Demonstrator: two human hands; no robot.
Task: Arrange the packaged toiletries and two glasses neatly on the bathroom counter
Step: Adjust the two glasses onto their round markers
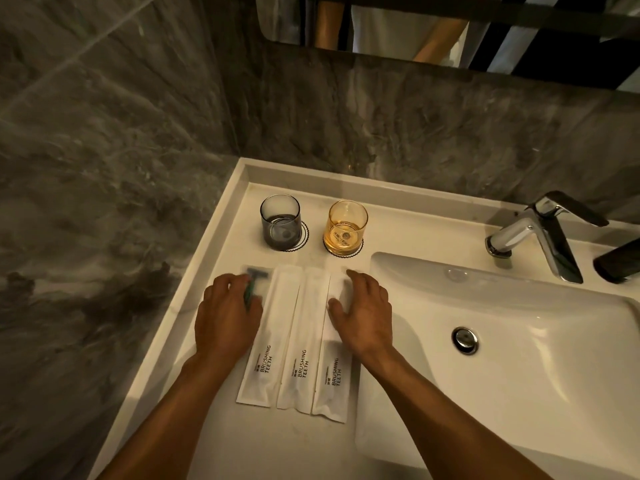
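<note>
Three white packets marked BRUSHING TEETH, side by side and touching along their edges, long axes running away from the body, printed ends nearest. Left packet just inboard of the left hand; middle packet in the gap between both hands; right packet partly under the right hand.

Fourth item, a clear sleeve with a teal razor, outermost on the left and mostly beneath the left hand; long axis seemingly parallel to the packets, razor head just past the fingertips. Left hand flat and relaxed, fingers curved down onto the sleeve, pressing rather than clasping, though any pinch underneath hidden. Right hand spread wide, palm down, thumb on the right packet, nothing closed inside it.

Beyond both sets of fingertips, two glasses upright on round coasters: grey glass ahead of the left hand, amber glass ahead of the right, apart from each other and from the packets. Basin outboard of the right hand.

Probably a final squaring of the row: razor sleeve nearest the left hand, a sideways nudge along the counter toward the packets, across the long axis, likely enough.
</note>
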